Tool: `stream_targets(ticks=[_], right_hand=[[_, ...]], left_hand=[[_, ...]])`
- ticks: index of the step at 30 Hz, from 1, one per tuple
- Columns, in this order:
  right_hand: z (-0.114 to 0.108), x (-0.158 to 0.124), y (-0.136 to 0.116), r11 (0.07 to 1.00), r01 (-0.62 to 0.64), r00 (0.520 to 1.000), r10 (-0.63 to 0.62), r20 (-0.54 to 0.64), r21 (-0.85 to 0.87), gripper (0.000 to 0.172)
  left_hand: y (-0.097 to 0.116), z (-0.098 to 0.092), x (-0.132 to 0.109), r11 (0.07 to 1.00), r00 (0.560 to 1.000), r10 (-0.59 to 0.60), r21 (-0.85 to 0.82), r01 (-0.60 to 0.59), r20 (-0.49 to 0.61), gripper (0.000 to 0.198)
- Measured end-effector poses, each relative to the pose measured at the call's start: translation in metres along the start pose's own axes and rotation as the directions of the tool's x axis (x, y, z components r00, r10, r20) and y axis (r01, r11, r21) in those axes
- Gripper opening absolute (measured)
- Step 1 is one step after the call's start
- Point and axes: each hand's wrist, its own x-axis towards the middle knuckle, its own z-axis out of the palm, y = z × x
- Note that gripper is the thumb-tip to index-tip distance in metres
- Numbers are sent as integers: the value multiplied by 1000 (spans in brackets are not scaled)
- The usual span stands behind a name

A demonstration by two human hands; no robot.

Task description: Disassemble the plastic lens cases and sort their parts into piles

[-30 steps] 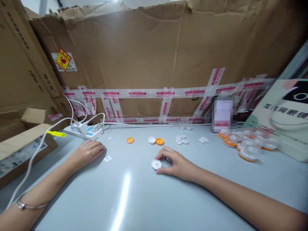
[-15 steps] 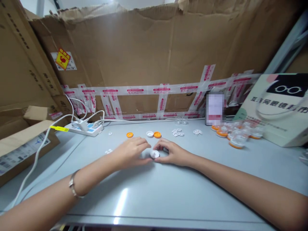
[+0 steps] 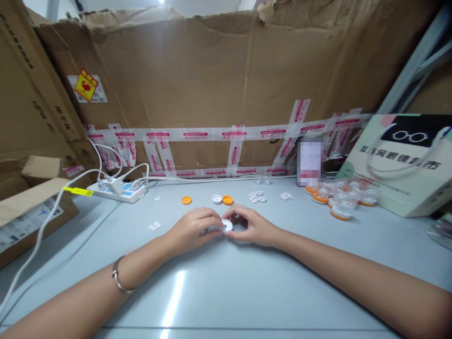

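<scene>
A small white round plastic piece (image 3: 228,225) with a dark hole in its middle sits tilted between my hands, just over the table. My right hand (image 3: 254,227) grips its right side between thumb and fingers. From the left, my left hand (image 3: 197,229) has its fingertips closed on the other edge; the fingers partly cover it. Behind the hands stand an orange ring (image 3: 187,200), a white round cap (image 3: 216,199) and an orange cap (image 3: 228,200). Small white discs (image 3: 155,226) lie left of my left hand.
White openwork parts (image 3: 257,197) and smaller white bits (image 3: 286,196) lie farther back. Clear domed pieces with orange bases (image 3: 341,209) are piled at right beside a paper bag (image 3: 399,165) and a phone (image 3: 310,162). A power strip (image 3: 118,190) with cables stands at left.
My left hand has moved in and its fingertips now meet the white piece. The piece's hole now shows more plainly. The camera view has shifted slightly.
</scene>
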Motion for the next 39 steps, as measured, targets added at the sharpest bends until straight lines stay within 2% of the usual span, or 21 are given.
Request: stream_targets(ticks=[2,5,6,8,9,10,13,15,18,23,27,30,32,33,35,37,39], right_hand=[[0,-1,1,999,24,1000,-24,2,24,21],[1,-1,4,995,21,999,-18,-32,97,42],[2,-1,5,992,10,998,-4,-55,126,51],[2,-1,6,986,-13,996,28,-85,165,57],[2,-2,6,985,-24,995,40,-90,168,54],[2,-2,6,986,-33,995,48,-89,164,50],[1,-2,4,990,-53,995,64,-75,131,41],[1,-2,4,991,-77,994,85,-67,114,37],[1,-2,3,990,-110,991,117,-71,92,34],[2,-1,5,986,-140,985,147,-85,85,30],[1,0,4,986,-145,984,152,-92,79,27],[1,1,4,984,-160,981,167,-102,78,24],[2,2,5,981,-175,976,184,-113,86,22],[2,2,6,979,-181,974,191,-119,91,21],[3,3,7,978,-186,972,197,-127,97,20],[3,4,8,978,-184,972,196,-128,101,20],[2,4,8,978,-179,974,192,-123,106,20]], left_hand=[[2,1,1,996,998,61,73,-59,-13,12],[-3,-2,1,980,993,112,169,-107,-24,15],[-9,-5,0,978,996,89,190,-81,-30,16],[-25,-14,-3,968,995,-80,232,92,-62,17],[-34,-20,-5,941,975,-203,256,220,-90,16],[-45,-25,-8,888,932,-339,285,361,-126,15],[-72,-40,-18,768,839,-508,338,544,-197,14],[-83,-45,-24,722,805,-560,362,589,-193,15],[-88,-44,-28,683,772,-618,387,620,-146,16],[-84,-38,-27,678,758,-649,397,619,-73,20],[-79,-40,-24,679,752,-655,380,628,-72,18],[-64,-40,-17,696,763,-637,347,629,-105,18],[-46,-34,-10,764,808,-584,286,578,-72,18],[-36,-30,-7,816,843,-537,236,527,-25,17],[-16,-18,-1,935,929,-356,44,353,104,19],[0,-7,4,970,958,-229,-44,240,175,21],[8,2,6,982,964,-173,-42,185,202,21]])
